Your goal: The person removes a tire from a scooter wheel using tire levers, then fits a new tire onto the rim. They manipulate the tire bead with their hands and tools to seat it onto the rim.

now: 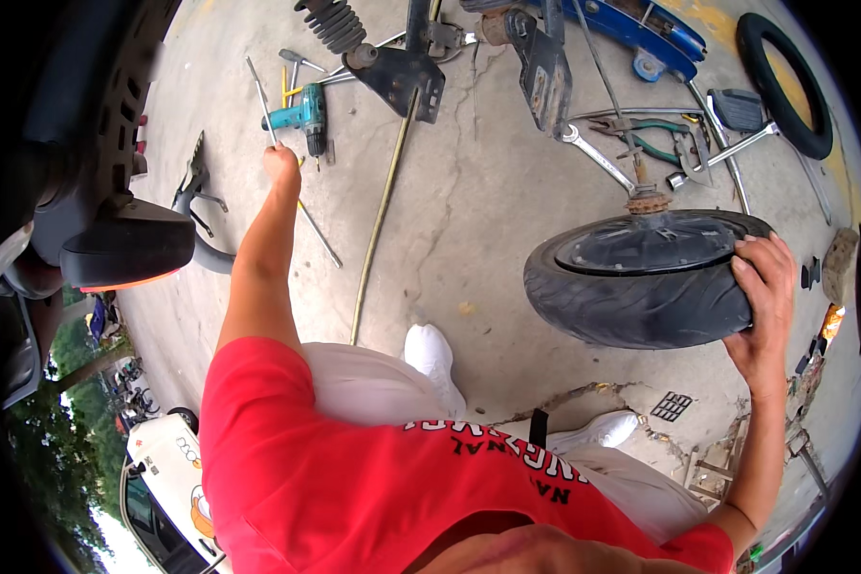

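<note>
My left hand [282,167] is closed around a slim metal rod [260,96], which points away from me across the floor. Just beyond the fist lies a teal cordless drill [308,117]. On the right, my right hand [767,287] grips the near right side of a black wheel with a treaded tyre [641,311], fingers over the top and thumb lower down. The wheel is tilted, its hub side facing up. A rusty ringed part with a shaft [647,199] rises at its far edge. What the wheel rests on is hidden.
A combination wrench [598,158], green-handled pliers [652,143] and a socket wrench [722,156] lie beyond the wheel. Black brackets [407,81] and a blue frame part [631,33] stand farther off. A long thin rod [383,215] crosses the middle floor. A loose tyre [784,86] lies far right.
</note>
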{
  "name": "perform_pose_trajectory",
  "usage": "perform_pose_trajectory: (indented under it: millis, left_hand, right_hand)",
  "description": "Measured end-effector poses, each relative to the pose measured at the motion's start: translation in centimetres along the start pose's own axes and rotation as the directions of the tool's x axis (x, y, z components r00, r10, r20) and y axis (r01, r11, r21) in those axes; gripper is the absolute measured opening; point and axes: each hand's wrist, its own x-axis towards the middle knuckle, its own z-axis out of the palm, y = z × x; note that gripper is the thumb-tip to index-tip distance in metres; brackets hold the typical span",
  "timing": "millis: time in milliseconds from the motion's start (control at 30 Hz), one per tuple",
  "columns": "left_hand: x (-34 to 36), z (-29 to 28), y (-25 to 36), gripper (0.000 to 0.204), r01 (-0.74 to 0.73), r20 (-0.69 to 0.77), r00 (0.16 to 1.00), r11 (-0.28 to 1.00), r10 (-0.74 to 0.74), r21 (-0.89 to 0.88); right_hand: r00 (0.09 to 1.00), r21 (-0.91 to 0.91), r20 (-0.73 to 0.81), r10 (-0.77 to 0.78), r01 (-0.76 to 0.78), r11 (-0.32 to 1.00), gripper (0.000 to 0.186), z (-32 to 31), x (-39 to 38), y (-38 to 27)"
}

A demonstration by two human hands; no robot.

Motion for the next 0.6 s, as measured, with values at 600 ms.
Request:
perform_pose_trajectory:
  millis: [600]
  left_hand:
    - [-7.0, 0.9, -4.0, 0.03, -0.406, 0.234, 0.903, 0.895, 0.361, 0.186]
  right_hand:
    - [0.99, 0.019, 0.127, 0.057, -0.06, 0.998, 0.07, -0.4, -1.1, 0.1]
